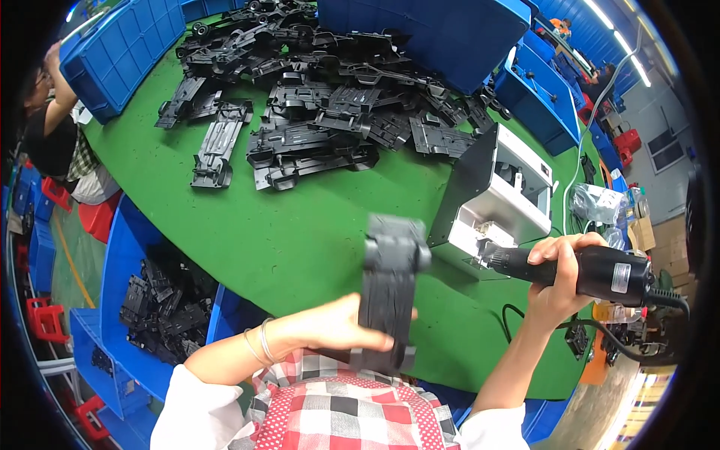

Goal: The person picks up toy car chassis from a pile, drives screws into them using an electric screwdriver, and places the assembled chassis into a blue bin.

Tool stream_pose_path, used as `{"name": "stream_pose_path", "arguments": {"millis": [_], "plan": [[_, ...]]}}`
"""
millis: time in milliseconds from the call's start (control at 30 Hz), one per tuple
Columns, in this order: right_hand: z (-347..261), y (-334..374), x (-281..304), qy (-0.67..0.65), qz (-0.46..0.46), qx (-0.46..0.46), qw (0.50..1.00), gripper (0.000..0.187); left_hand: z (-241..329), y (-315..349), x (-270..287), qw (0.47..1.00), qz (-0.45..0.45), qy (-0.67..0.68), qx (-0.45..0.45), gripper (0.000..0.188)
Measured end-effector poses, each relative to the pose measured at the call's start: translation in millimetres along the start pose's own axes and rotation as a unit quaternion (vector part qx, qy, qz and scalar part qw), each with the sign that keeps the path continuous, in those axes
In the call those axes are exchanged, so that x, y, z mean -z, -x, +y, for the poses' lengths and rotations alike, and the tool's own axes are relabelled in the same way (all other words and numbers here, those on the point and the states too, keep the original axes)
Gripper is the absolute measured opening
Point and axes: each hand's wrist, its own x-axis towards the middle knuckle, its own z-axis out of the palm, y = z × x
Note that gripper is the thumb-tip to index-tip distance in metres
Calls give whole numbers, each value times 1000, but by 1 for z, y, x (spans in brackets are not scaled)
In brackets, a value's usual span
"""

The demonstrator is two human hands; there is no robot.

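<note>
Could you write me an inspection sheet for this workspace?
Surface: green tabletop, small dark specks.
Job's things: black chassis part, blurred; black corded tool, tip at the front of a silver-and-black box.
Clutter: heap of black parts; clear plastic bag at right.
Hands: left hand grips the chassis part; right hand grips the tool.
Cables: black cord from the tool; thin pale cable at right.
Surroundings: blue bins, red stools, another person at left.

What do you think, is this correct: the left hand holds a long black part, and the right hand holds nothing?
Not quite: the right hand is not empty. The head view shows it gripping a black corded power tool. The left hand does hold a long black part.
</note>
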Motion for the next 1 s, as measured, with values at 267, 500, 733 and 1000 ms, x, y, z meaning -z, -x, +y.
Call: {"name": "stream_pose_path", "arguments": {"millis": [267,500,733,1000], "plan": [[-31,41,-8,-245,-56,-146,957,29,12,-20,-1,972,196,85,-99,48],[-22,58,-17,-188,-97,-142,967,32,12,-24,-6,972,196,86,-101,48],[-18,56,-12,-214,-161,-134,954,33,3,-28,-11,971,173,115,-117,48],[-20,3,17,-157,-29,0,987,25,-7,-19,-10,986,129,30,-99,60]]}}
